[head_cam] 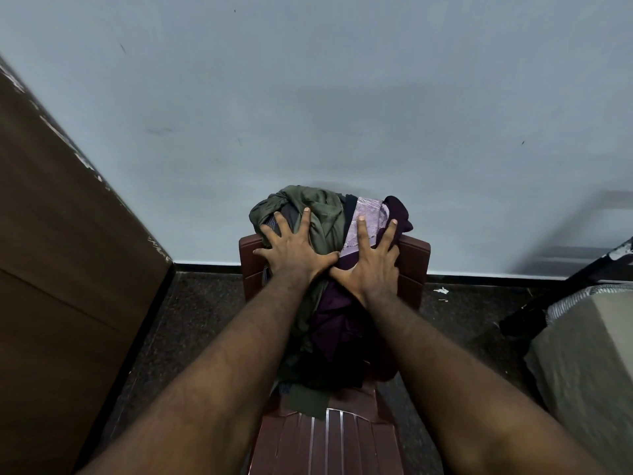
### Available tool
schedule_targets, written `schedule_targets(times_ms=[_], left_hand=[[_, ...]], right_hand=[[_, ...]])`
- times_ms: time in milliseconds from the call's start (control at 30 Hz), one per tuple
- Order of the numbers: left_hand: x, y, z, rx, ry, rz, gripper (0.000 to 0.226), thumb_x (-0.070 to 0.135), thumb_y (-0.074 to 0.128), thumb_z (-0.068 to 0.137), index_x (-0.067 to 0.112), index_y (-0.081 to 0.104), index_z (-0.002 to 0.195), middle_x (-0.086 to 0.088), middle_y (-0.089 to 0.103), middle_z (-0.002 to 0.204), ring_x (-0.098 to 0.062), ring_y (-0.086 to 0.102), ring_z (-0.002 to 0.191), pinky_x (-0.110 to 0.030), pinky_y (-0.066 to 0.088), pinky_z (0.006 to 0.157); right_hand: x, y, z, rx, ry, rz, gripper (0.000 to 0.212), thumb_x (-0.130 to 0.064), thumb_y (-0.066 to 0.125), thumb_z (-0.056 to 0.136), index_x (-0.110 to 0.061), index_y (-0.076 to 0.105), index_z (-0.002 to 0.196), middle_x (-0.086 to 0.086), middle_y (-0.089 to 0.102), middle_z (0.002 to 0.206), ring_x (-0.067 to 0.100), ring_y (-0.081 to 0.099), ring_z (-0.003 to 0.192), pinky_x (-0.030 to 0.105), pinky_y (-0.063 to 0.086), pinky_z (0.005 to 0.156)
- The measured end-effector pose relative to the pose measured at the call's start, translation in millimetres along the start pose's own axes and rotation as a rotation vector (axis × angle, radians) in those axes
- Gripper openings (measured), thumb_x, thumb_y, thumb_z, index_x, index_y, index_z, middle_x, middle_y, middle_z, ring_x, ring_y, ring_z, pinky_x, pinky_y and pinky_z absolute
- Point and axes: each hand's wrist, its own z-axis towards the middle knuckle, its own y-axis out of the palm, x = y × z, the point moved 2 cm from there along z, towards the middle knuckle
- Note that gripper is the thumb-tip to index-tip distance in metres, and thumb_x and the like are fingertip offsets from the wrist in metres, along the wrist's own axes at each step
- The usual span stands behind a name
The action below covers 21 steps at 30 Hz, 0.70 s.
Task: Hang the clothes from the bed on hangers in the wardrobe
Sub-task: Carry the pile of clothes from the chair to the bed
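Observation:
A heap of clothes (325,217) lies on a brown plastic chair (416,258) against the wall: olive-green cloth on the left, a pale lilac patterned piece in the middle, dark purple cloth on the right and down the front. My left hand (294,248) lies flat with fingers spread on the green and grey cloth. Beside it, thumbs almost touching, my right hand (371,265) presses with spread fingers on the lilac and purple cloth. No hanger or bed is in view.
A brown wooden panel (61,269), perhaps a wardrobe side or door, stands at the left. A pale blue wall (342,97) rises behind the chair. At the right are a grey covered object (589,354) and a dark stand. The floor (191,303) is dark speckled stone.

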Motion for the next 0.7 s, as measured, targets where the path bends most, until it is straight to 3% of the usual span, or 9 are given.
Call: schedule_targets(times_ms=[167, 333, 467, 700], left_hand=[[0.5, 2.1, -1.3, -0.048, -0.067, -0.080, 0.118, 0.086, 0.060, 0.057, 0.047, -0.004, 0.150, -0.014, -0.005, 0.159, -0.049, 0.014, 0.139, -0.073, 0.030, 0.098], [-5.8, 9.5, -6.0, 0.006, 0.040, -0.252, 0.112, 0.065, 0.071, 0.064, 0.045, 0.004, 0.152, -0.019, 0.011, 0.151, -0.048, 0.032, 0.128, -0.051, 0.040, 0.103], [-6.4, 11.4, -5.2, 0.031, 0.124, -0.306, 0.106, 0.051, 0.076, 0.069, 0.037, 0.013, 0.153, -0.022, 0.024, 0.138, -0.045, 0.045, 0.118, -0.043, 0.042, 0.102], [-4.5, 8.9, -13.4, 0.070, 0.125, -0.438, 0.084, 0.028, 0.073, 0.077, 0.029, 0.031, 0.149, -0.019, 0.031, 0.135, -0.042, 0.053, 0.114, -0.036, 0.044, 0.098]], right_hand=[[2.3, -2.3, 0.7, -0.009, -0.106, -0.050, 0.110, -0.073, 0.064, 0.063, -0.047, 0.003, 0.151, 0.016, -0.008, 0.159, 0.042, 0.037, 0.121, 0.050, 0.048, 0.090], [5.0, 2.3, 0.1, -0.025, -0.182, -0.004, 0.102, -0.054, 0.071, 0.069, -0.044, 0.014, 0.153, 0.021, -0.004, 0.157, 0.043, 0.034, 0.120, 0.046, 0.042, 0.099], [2.8, 5.8, -3.4, 0.024, -0.245, 0.032, 0.089, -0.042, 0.072, 0.075, -0.040, 0.026, 0.151, 0.024, 0.003, 0.157, 0.043, 0.036, 0.117, 0.045, 0.037, 0.105], [-6.9, 11.2, -14.4, 0.112, -0.289, 0.164, 0.054, -0.020, 0.075, 0.079, -0.024, 0.060, 0.131, 0.024, 0.026, 0.151, 0.042, 0.039, 0.120, 0.046, 0.050, 0.093]])
